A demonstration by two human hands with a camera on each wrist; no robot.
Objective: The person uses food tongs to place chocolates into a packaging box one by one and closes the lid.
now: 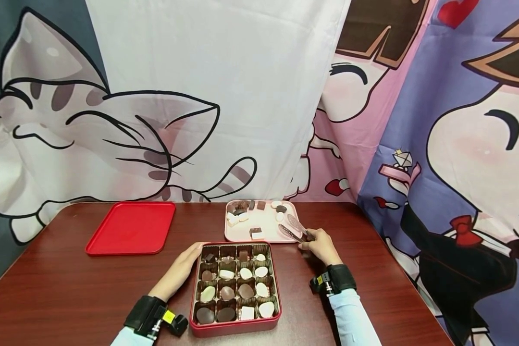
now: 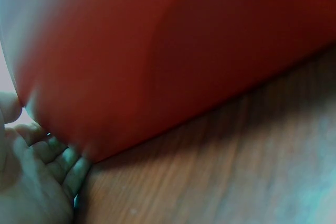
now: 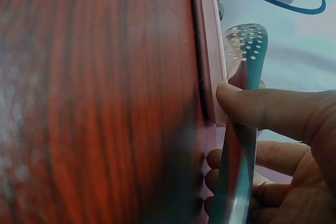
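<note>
My left hand (image 1: 185, 263) holds the far left corner of a red chocolate box (image 1: 235, 330). In the left wrist view its fingers (image 2: 68, 166) bend against the red side wall. Chocolates, white, brown and dark, sit in the box's gold compartments. My right hand (image 1: 322, 247) grips metal tongs (image 1: 296, 230) with perforated heads; the thumb presses one arm in the right wrist view. The heads stand apart over the right front of a pale pink tray (image 1: 242, 235), with nothing seen between them. Several chocolates (image 1: 256, 233) lie on that tray.
A flat red tray (image 1: 131, 228) lies on the left of the brown wooden table (image 1: 60, 298). Printed cartoon cloth (image 1: 225, 144) hangs behind the table's far edge and along its right side. The pink tray stands just beyond the chocolate box.
</note>
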